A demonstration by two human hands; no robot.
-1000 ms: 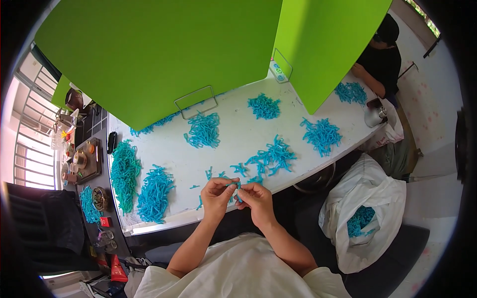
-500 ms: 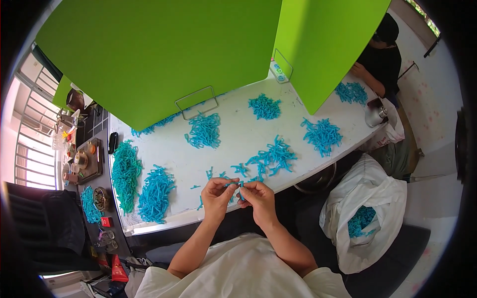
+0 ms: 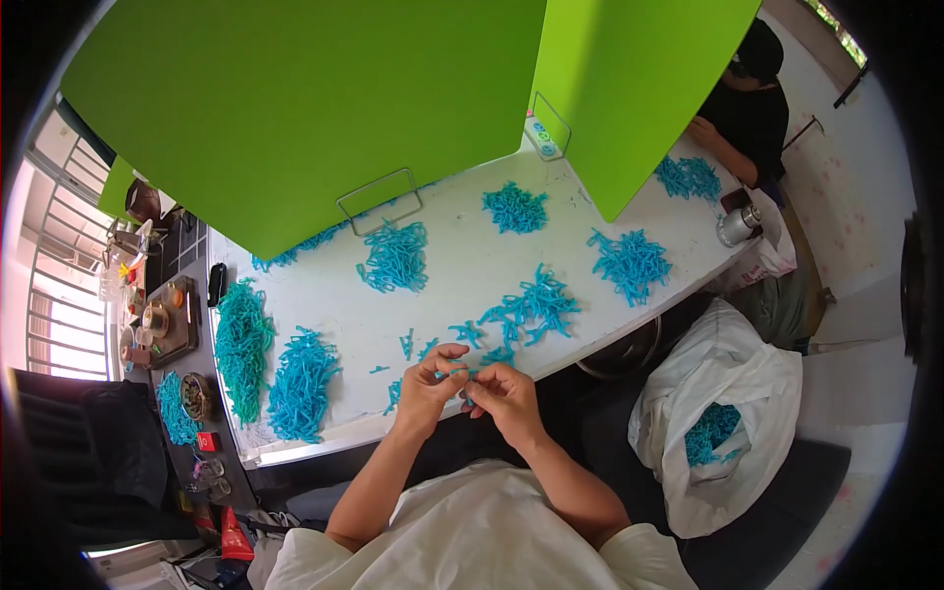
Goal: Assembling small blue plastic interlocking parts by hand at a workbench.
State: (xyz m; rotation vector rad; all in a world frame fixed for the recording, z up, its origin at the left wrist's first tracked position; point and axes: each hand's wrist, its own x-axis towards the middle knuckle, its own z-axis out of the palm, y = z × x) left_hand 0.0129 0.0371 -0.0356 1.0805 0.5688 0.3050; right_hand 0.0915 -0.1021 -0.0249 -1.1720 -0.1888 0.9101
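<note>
Small blue plastic pieces [image 3: 462, 373] are pinched between my fingertips, over the near edge of the white table. My left hand [image 3: 424, 395] is closed on one end, with its index finger raised. My right hand [image 3: 507, 401] is closed on the other end, fingers curled under. The two hands nearly touch, and their fingers cover most of what they grip. Just beyond them lies a loose scatter of similar blue pieces [image 3: 539, 305], with a few single pieces [image 3: 406, 342] left of it.
More blue heaps [image 3: 303, 388] lie on the white table [image 3: 454, 251], one of them greener [image 3: 243, 349]. Green panels [image 3: 324, 108] on wire stands wall off the far side. At right stand a white sack [image 3: 678, 433] of blue pieces and a metal bottle [image 3: 737, 224]; a person [image 3: 747, 108] sits beyond.
My hands have drawn slightly closer together around the pieces, and the left index finger has lifted. The whole view has shifted a little. The heaps stay put.
</note>
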